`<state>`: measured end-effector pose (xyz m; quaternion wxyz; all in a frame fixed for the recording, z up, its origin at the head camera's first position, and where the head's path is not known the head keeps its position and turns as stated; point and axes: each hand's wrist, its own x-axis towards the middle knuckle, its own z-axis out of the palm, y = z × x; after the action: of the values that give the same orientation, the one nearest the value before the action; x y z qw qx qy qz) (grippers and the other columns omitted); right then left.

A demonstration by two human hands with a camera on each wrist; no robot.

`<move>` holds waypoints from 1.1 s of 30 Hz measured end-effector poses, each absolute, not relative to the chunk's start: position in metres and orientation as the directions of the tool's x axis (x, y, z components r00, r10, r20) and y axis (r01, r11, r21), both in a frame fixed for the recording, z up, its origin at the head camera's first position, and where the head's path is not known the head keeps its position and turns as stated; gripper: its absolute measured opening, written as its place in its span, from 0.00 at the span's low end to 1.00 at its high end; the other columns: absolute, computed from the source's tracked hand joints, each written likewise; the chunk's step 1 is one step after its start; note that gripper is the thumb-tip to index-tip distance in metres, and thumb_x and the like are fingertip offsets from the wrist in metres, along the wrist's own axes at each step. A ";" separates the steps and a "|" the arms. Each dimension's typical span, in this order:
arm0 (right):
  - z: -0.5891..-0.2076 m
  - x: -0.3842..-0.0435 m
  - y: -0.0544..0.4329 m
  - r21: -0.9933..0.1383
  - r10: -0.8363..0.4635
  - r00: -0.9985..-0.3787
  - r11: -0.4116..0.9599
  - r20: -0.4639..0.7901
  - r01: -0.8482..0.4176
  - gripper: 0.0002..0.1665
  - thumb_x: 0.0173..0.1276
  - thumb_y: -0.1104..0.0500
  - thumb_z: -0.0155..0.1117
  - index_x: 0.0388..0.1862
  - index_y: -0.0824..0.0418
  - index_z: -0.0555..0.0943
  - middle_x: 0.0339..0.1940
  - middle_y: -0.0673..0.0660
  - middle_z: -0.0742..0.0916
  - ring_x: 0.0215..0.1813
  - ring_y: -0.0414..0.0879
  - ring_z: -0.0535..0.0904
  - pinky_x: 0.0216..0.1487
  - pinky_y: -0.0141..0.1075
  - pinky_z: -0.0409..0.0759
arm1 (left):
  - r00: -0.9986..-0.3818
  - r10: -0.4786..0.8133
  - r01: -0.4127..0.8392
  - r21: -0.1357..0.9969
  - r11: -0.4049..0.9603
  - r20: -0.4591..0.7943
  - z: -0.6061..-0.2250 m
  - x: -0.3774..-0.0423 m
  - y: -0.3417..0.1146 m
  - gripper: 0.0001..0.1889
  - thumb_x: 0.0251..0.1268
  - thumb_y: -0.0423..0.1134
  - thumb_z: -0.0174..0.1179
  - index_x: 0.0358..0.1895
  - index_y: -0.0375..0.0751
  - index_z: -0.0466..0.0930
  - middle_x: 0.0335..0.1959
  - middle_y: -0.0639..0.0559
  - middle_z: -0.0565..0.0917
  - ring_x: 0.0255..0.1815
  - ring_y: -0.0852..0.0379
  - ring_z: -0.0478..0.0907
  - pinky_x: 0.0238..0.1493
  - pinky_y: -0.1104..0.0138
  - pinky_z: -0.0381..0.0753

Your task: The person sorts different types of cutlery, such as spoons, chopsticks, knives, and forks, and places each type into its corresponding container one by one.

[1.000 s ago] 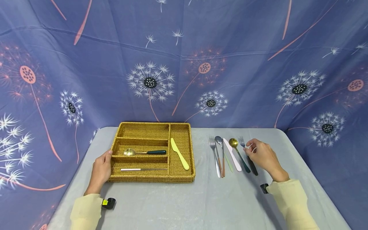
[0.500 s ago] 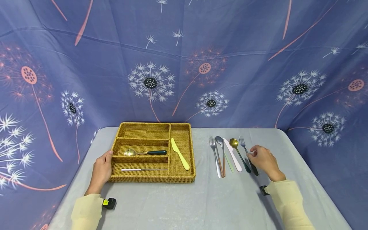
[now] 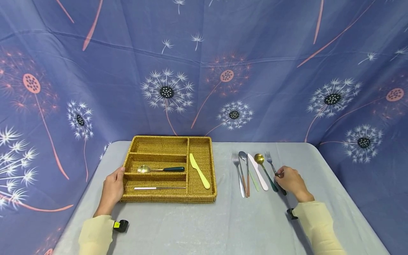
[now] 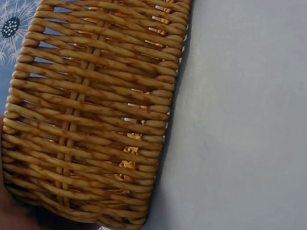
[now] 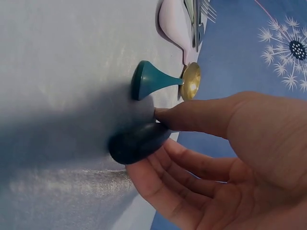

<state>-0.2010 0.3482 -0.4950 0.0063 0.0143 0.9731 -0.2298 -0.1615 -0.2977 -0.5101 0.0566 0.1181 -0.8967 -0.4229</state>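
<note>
My left hand (image 3: 112, 186) grips the left side of a woven cutlery tray (image 3: 169, 198), thumb over the rim; the tray's wicker wall (image 4: 91, 110) fills much of the left wrist view. My right hand (image 3: 291, 182) pinches the black handle of a fork (image 3: 269, 160) between thumb and fingers. In the right wrist view the rounded end of that fork handle (image 5: 136, 143) shows close over the cloth. Inside the tray lie a gold spoon with a dark green handle (image 3: 173, 169), a yellow knife (image 3: 199, 171) and a thin white-and-silver utensil (image 3: 146, 188).
Left of the held fork lie a gold spoon with a green handle (image 3: 259, 158), a pale pink knife (image 3: 259, 173), a light green handle (image 3: 254, 180), a grey spoon (image 3: 243, 155) and a silver fork (image 3: 237, 164). A dandelion-print curtain (image 3: 267, 88) stands behind the table.
My right hand has come down and toward me along the fork's handle, and its thumb and fingers have closed on it. The left hand and tray have stayed put.
</note>
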 end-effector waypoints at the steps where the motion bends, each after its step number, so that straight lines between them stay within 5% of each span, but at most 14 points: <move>1: -0.496 -0.201 0.349 -0.450 0.024 -1.000 0.893 -0.019 0.030 0.12 0.68 0.63 0.70 0.42 0.71 0.82 0.36 0.65 0.88 0.37 0.59 0.85 0.36 0.54 0.83 | -0.966 -0.259 -0.162 0.771 0.616 0.004 -0.510 -0.161 -0.298 0.35 0.92 0.56 0.32 0.80 0.28 0.65 0.78 0.26 0.66 0.80 0.24 0.60 0.82 0.36 0.58; 33: -0.492 -0.189 0.345 -0.466 0.031 -0.998 0.883 -0.053 0.052 0.11 0.64 0.65 0.68 0.42 0.72 0.80 0.34 0.62 0.85 0.35 0.55 0.81 0.32 0.44 0.79 | -0.969 -0.247 -0.151 0.763 0.629 0.011 -0.510 -0.161 -0.298 0.35 0.92 0.56 0.31 0.81 0.28 0.64 0.78 0.25 0.66 0.79 0.23 0.61 0.81 0.35 0.58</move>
<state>-0.1886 0.3454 -0.4916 0.0222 0.0213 0.9701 -0.2406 -0.1605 -0.2976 -0.5104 0.0574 0.1107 -0.9005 -0.4165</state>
